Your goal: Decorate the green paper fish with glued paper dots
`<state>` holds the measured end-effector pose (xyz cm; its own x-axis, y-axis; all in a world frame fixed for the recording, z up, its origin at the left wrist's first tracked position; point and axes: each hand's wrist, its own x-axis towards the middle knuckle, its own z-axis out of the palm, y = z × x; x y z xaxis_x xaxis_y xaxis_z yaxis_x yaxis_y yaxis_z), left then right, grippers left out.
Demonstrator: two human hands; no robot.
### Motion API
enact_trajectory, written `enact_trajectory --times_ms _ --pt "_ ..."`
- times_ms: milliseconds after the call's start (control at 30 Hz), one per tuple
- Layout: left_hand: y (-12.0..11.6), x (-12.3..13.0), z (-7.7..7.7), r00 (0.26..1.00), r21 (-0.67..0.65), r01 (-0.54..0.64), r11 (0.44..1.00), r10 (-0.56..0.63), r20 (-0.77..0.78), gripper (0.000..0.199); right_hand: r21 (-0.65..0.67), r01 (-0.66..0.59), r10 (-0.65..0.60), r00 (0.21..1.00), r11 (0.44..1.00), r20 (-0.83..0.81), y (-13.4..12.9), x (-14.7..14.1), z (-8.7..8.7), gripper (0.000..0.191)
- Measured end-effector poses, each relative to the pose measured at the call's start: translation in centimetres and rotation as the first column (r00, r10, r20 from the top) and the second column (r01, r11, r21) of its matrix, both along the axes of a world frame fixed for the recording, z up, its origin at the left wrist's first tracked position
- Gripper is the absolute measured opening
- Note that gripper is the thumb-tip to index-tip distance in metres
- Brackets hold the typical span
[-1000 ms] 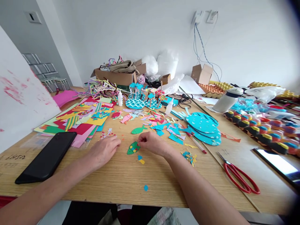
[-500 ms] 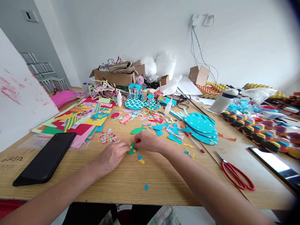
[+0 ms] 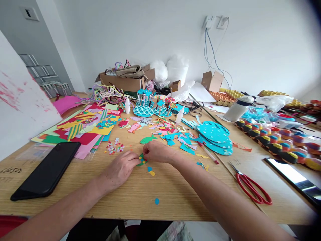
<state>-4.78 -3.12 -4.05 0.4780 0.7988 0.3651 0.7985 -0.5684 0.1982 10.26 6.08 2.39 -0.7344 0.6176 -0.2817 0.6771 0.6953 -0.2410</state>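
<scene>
Head cam: both hands, left (image 3: 123,168) and right (image 3: 155,151), kinda curled over the dotted green fish (image 3: 142,160) on the bench (image 3: 125,201), can't tell if either's pinching anything.

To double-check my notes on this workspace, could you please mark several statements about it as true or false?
1. The fingers of both the left hand and the right hand are at the spotted green fish. True.
2. The red-handled scissors are in the right hand. False: they lie on the table.
3. The plain green fish lies beyond the spotted one. True.
4. The round paper dot near the table's front edge is yellow. False: it is blue.
5. The stacked paper ovals are mainly blue. True.
</scene>
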Motion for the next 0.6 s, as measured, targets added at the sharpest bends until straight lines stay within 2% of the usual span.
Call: enact_trajectory --times_ms 300,600 --pt "-0.05 0.13 0.19 1.000 0.025 0.008 1.000 -0.007 -0.013 0.031 0.021 -0.006 0.005 0.999 1.000 0.040 -0.43 -0.07 0.38 0.021" --pt "-0.03 0.22 0.49 1.000 0.046 0.016 0.999 -0.015 -0.013 0.029 0.059 -0.020 0.015 0.996 0.998 0.091 -0.37 -0.33 -0.09 0.024"
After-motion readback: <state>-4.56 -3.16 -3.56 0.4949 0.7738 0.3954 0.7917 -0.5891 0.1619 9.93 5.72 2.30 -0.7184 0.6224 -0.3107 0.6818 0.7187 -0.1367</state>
